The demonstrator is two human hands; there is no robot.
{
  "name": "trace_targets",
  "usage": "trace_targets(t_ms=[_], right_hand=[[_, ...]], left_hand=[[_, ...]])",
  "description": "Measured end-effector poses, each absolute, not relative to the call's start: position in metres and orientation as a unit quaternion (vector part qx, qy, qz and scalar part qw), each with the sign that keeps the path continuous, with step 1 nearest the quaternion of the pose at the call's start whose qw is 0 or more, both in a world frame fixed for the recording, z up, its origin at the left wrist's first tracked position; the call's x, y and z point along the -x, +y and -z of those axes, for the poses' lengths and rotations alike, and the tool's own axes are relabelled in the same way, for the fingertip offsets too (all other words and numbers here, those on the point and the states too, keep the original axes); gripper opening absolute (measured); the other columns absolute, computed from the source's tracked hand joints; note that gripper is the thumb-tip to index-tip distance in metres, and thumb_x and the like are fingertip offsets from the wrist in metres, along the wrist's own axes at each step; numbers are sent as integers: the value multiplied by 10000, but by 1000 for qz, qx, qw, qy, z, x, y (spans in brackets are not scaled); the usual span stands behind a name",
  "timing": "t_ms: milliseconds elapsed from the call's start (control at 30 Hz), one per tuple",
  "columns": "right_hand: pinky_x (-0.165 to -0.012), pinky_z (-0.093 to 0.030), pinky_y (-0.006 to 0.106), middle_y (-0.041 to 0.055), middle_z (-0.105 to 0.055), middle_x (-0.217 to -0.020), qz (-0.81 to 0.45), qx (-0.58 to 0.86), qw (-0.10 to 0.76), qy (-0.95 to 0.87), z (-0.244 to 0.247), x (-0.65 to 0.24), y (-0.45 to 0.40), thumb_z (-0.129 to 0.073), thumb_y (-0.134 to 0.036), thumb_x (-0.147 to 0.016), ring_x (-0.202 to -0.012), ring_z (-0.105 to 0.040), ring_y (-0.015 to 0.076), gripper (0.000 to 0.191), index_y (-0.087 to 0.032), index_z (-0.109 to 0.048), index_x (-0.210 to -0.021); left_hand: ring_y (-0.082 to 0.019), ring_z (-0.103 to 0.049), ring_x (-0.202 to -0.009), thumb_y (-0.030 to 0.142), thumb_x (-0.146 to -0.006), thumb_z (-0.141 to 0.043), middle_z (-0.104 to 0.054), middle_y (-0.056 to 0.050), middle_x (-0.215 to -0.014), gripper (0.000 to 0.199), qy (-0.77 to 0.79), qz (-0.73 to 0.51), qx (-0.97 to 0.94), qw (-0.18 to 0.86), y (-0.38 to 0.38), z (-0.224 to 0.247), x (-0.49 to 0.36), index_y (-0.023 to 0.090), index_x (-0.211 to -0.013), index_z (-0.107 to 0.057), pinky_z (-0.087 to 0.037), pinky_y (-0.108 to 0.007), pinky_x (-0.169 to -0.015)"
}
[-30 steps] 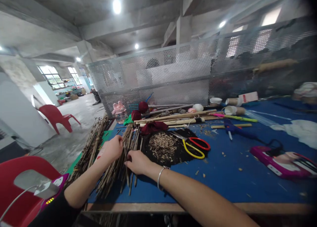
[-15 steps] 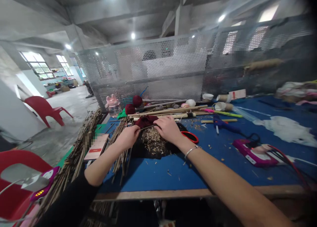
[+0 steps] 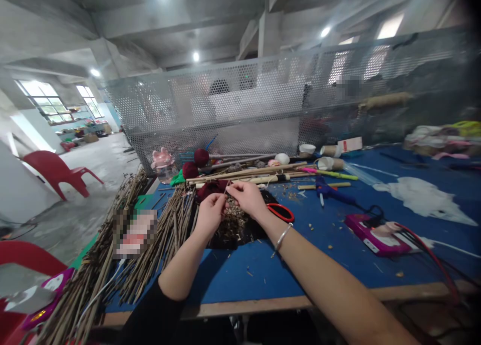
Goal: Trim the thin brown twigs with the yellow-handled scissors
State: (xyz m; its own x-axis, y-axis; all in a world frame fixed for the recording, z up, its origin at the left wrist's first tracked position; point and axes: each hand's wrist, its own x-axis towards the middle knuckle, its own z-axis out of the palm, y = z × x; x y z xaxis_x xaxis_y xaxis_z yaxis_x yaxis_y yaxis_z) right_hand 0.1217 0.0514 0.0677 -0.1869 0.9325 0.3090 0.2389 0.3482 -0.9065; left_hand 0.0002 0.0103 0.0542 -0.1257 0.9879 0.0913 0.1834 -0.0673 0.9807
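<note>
My left hand [image 3: 211, 213] and my right hand [image 3: 246, 197] are close together, fingertips nearly meeting. Both are closed in a pinch on something thin, a strand or a fine twig; which one I cannot tell. Beneath them lies a heap of pale chips and cut bits [image 3: 236, 218] on a black cloth [image 3: 221, 240]. Dark red yarn [image 3: 211, 187] sits just behind my fingers, partly covered by them. To the right of my right wrist shows the red handle loop of scissors [image 3: 287, 218]. Left of my left hand spread many thin brown twigs [image 3: 165, 237].
A blue glue gun [image 3: 330, 192] and a magenta power strip [image 3: 358, 228] with cables lie to the right. White plastic bags [image 3: 424, 194] are farther right. Bamboo sticks [image 3: 248, 173] and dark red yarn balls [image 3: 201, 157] lie behind, before a perforated metal screen [image 3: 255, 104].
My hands have come closer together, the left moving right and turning inward. The thin piece stretched between them before is now mostly hidden by fingers. The view has shifted, showing more twigs at left.
</note>
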Motion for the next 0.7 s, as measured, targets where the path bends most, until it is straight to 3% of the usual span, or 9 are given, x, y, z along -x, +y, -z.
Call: trace_targets(t_ms=[100, 267, 333, 400, 500, 600, 700], right_hand=[[-351, -330, 176, -38, -551, -499, -531, 386, 476, -585, -61, -117, 55, -585, -359, -713, -392, -451, 77, 187, -173, -573, -700], [-334, -316, 149, -63, -493, -420, -564, 380, 476, -558, -50, -119, 64, -622, -387, -676, -344, -408, 49, 246, -157, -544, -636], [-326, -308, 146, -64, -493, -427, -553, 388, 492, -549, -48, -122, 70, -630, -404, -672, -340, -401, 44, 271, -162, -520, -617], [-320, -307, 141, -61, -496, -452, -548, 397, 502, -538, -47, -125, 77, -633, -419, -669, -356, -416, 45, 295, -167, -493, -607], [-318, -313, 133, -58, -495, -484, -547, 404, 508, -529, -45, -130, 83, -638, -429, -662, -384, -440, 46, 310, -171, -476, -611], [-319, -320, 137, -60, -489, -478, -548, 405, 504, -530, -41, -130, 82, -643, -425, -657, -385, -441, 51, 303, -173, -480, -619], [-322, -327, 150, -68, -484, -460, -549, 399, 492, -545, -38, -126, 76, -629, -417, -670, -369, -430, 56, 275, -177, -497, -647]], left_hand=[[-75, -532, -591, 415, -737, -562, -634, -33, -765, 285, 518, -515, -456, 509, 12, -52, -4, 144, -823, -584, -378, -153, -465], [-81, -545, -575, 486, -709, -584, -616, -34, -717, 365, 520, -463, -447, 562, 18, -46, 2, 138, -817, -601, -367, -155, -447], [-87, -523, -524, 510, -741, -526, -595, -23, -634, 389, 555, -449, -488, 502, 25, -42, 6, 129, -748, -604, -369, -178, -449], [-97, -501, -501, 490, -769, -486, -574, -18, -563, 404, 606, -431, -555, 373, 31, -41, 9, 123, -646, -602, -376, -203, -477], [-136, -550, -604, 388, -806, -461, -631, -43, -627, 345, 645, -395, -620, 207, 34, -40, 13, 125, -676, -643, -401, -228, -579], [-166, -598, -749, 314, -851, -401, -687, -73, -815, 321, 640, -407, -624, 187, 29, -40, 11, 136, -864, -667, -419, -247, -687], [-171, -611, -765, 338, -840, -439, -695, -71, -866, 309, 620, -422, -629, 206, 20, -36, 6, 150, -919, -671, -428, -248, -705]])
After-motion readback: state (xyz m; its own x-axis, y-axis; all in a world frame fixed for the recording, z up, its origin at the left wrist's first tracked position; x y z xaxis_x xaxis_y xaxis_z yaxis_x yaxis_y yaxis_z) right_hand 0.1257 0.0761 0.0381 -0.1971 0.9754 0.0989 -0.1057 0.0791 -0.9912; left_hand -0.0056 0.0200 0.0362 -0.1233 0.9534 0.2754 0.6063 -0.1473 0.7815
